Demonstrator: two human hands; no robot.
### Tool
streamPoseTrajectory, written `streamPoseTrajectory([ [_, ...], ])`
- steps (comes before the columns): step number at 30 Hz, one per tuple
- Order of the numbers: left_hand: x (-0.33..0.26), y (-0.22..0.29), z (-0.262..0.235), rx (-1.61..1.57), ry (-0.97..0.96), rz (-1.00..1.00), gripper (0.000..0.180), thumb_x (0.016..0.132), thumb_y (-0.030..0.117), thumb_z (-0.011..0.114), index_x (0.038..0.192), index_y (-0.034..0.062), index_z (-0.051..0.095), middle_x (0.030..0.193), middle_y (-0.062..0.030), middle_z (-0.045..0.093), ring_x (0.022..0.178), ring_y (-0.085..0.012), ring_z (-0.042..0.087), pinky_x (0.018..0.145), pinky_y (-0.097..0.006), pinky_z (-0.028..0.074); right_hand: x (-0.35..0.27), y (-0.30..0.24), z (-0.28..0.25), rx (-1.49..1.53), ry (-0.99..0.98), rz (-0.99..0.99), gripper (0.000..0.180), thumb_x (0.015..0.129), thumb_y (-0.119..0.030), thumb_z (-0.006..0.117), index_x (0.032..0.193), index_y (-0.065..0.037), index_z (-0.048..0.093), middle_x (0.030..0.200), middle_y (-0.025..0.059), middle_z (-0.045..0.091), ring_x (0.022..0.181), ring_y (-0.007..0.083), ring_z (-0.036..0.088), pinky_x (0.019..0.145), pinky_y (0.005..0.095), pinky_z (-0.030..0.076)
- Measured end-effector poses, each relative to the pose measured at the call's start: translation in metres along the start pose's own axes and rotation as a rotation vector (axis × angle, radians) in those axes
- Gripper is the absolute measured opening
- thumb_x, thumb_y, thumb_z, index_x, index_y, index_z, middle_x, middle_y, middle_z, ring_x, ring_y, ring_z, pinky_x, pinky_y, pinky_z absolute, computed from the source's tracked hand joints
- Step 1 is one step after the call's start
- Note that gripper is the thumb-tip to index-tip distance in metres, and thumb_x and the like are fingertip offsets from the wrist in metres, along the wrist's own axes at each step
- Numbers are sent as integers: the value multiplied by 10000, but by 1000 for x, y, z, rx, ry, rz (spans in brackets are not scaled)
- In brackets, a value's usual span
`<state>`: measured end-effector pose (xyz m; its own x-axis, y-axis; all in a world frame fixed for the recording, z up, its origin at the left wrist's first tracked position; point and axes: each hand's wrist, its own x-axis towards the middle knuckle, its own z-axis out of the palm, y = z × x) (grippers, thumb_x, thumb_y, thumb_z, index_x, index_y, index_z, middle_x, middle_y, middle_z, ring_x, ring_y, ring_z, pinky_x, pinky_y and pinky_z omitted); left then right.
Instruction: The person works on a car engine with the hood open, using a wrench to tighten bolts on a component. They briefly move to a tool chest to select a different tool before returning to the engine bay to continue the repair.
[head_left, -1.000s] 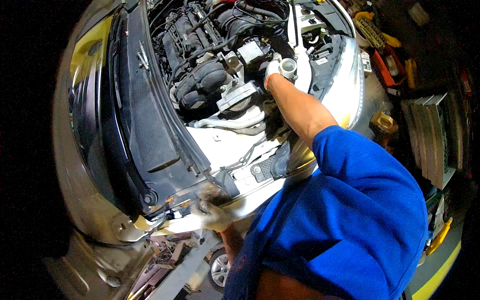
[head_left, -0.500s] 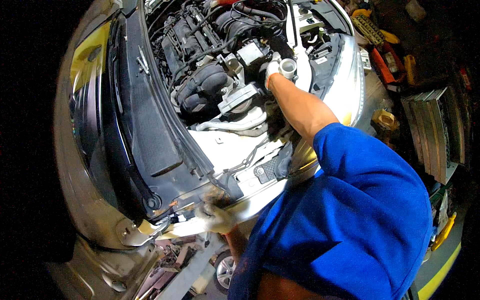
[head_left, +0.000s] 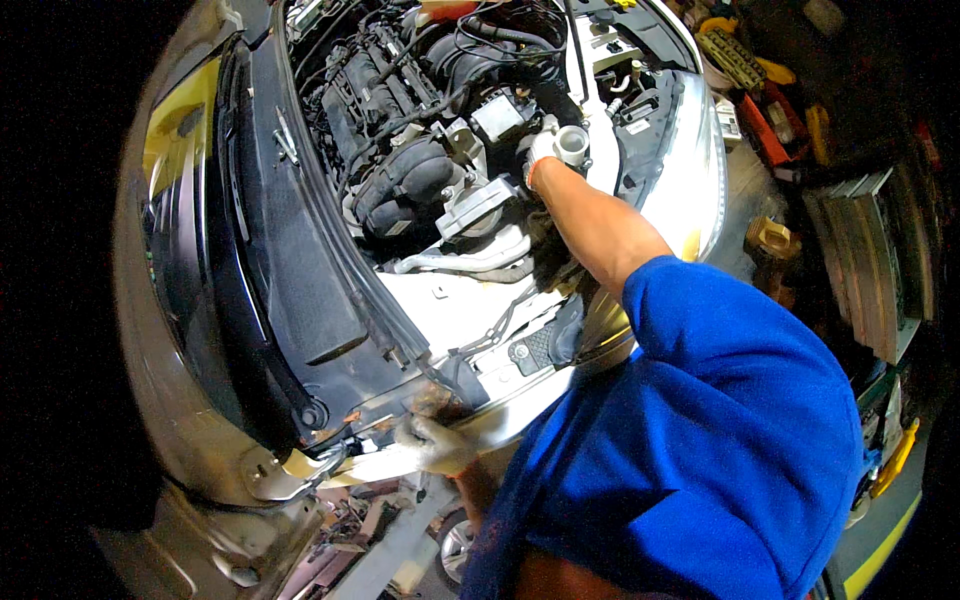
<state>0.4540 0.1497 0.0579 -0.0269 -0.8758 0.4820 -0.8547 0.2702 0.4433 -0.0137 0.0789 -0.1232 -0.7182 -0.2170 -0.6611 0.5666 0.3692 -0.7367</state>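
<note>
In a white-gloved grip deep in the engine bay (head_left: 395, 120), my right hand (head_left: 541, 150) has its fingers bent downward beside a pale round filler neck (head_left: 572, 146). Its fingertips are mostly hidden, and whatever they grasp cannot be made out. A square silver-topped part (head_left: 503, 117) sits just left of that hand. Lower down, my left hand (head_left: 438, 446), also gloved, rests with curled fingers on the white fender edge (head_left: 385, 460). Anything inside those fingers is hidden.
A black cowl panel (head_left: 300, 270) and windscreen lie to the left. The headlight (head_left: 690, 170) is at the right of the bay. Beyond it are a red tool case (head_left: 772, 128) and a stack of flat metal panels (head_left: 865, 260). A car wheel (head_left: 455, 548) shows below.
The whole view has shifted slightly. My right hand stays beside the filler neck, its wrist a little altered. My left hand remains on the fender edge.
</note>
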Motion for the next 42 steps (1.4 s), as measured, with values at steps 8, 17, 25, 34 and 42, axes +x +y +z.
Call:
streamPoseTrajectory([
  [8,-3,-16,3,-45,57,8,296,917,174,557,1047,-50,702,942,-224,711,817,-386,649,783,-434,523,-59,-11,13,-513,-206,-258,861,860,-688,491,1307,37,619,1369,287,581,1305,385,557,1075,404,431],
  [17,-7,-9,-3,22,-8,-96,318,942,187,546,1087,-62,681,974,-250,701,848,-380,646,797,-437,516,-12,-3,13,-52,-32,-17,920,890,-769,375,1323,8,613,1332,249,624,1275,368,573,1002,442,466],
  [25,1,4,1,-15,13,-12,280,928,118,533,1065,-80,676,982,-244,699,864,-377,648,826,-440,514,-31,-10,8,-36,120,-80,742,942,-630,447,1340,-27,617,1318,214,647,1194,357,640,961,442,497],
  [34,-1,2,-1,-14,-16,-137,403,925,247,558,1142,-65,692,1045,-272,711,946,-430,659,877,-461,510,-65,-12,18,-626,-192,-342,868,848,-695,500,1302,33,631,1386,286,566,1314,427,537,1089,435,424],
  [42,1,-9,3,-18,6,-37,401,925,271,572,1097,-67,703,1012,-267,710,899,-426,647,849,-468,504,-5,-10,3,-47,206,13,765,878,-686,489,1232,-37,686,1316,189,653,1216,335,625,989,452,490],
])
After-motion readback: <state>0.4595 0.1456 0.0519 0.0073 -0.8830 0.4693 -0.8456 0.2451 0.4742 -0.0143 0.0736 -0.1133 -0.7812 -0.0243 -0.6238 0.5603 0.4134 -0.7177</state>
